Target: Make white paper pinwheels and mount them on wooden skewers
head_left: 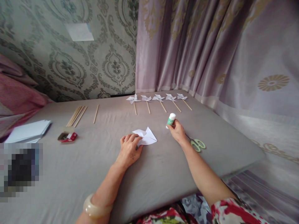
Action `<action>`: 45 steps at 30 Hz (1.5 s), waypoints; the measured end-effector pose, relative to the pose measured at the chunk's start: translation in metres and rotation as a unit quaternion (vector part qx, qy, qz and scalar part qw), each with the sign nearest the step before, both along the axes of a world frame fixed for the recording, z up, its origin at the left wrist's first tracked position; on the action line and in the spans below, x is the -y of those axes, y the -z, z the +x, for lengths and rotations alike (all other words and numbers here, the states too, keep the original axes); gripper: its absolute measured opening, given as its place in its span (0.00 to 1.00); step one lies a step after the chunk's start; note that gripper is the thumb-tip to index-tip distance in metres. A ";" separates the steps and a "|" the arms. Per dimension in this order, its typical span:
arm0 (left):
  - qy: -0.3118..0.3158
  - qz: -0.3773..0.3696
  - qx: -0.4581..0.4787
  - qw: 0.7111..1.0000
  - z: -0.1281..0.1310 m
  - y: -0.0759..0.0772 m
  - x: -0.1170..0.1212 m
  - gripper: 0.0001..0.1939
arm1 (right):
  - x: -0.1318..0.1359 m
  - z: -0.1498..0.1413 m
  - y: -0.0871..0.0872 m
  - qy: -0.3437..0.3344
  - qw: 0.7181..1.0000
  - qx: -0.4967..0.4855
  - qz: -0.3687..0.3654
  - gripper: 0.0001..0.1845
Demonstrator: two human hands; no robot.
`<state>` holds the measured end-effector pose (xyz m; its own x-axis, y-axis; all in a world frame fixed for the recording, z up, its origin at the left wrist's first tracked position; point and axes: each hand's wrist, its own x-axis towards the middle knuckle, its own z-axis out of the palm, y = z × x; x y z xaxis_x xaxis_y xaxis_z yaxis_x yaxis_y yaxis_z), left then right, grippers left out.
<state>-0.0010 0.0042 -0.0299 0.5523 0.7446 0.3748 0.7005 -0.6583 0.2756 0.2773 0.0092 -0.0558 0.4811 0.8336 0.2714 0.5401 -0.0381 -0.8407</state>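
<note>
My left hand point(130, 148) rests on a partly folded white paper pinwheel point(149, 137), its fingers pressing the paper at the left side. One corner of the paper stands up, and cut slits show. My right hand point(177, 130) grips a glue stick point(171, 119) with a white cap and green label, tilted just over the table. Beside my right wrist lie scissors point(197, 145) with light green handles; their blades are partly hidden by the hand and arm.
Several finished pinwheels point(159, 98) on sticks lie in a row at the back. To the left are several loose wooden sticks point(77, 115), a small red box point(67, 137) with small items inside, and a stack of white paper point(30, 130). A curtain point(210, 46) hangs at the right.
</note>
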 end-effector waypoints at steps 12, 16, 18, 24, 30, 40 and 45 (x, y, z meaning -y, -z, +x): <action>0.006 -0.048 0.016 0.999 0.000 -0.001 0.003 0.16 | 0.044 -0.046 -0.036 -0.062 0.977 0.203 -0.034 0.04; 0.005 -0.046 0.019 0.999 0.000 0.000 0.004 0.18 | 0.048 -0.092 -0.043 -0.272 0.940 0.198 -0.059 0.05; 0.006 -0.045 0.019 0.999 0.000 0.001 0.004 0.18 | 0.044 -0.104 -0.041 -0.278 0.933 0.216 -0.068 0.05; 0.029 -0.043 0.012 0.999 -0.001 0.004 0.003 0.15 | 0.037 -0.109 -0.038 -0.278 0.923 0.248 -0.098 0.04; 0.031 -0.048 0.010 0.998 0.000 0.008 0.001 0.15 | 0.033 -0.114 -0.034 -0.224 0.937 0.235 -0.126 0.07; 0.029 -0.067 0.021 0.997 0.001 0.007 0.000 0.18 | 0.027 -0.120 -0.035 -0.150 0.949 0.199 -0.194 0.09; 0.032 -0.072 0.009 0.997 0.001 0.005 0.000 0.19 | 0.026 -0.119 -0.029 -0.146 0.952 0.188 -0.194 0.09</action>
<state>0.0005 0.0038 -0.0345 0.5945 0.7546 0.2779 0.6520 -0.6546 0.3827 0.1584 -0.0173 -0.0267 0.1430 0.9895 0.0229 0.8351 -0.1082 -0.5393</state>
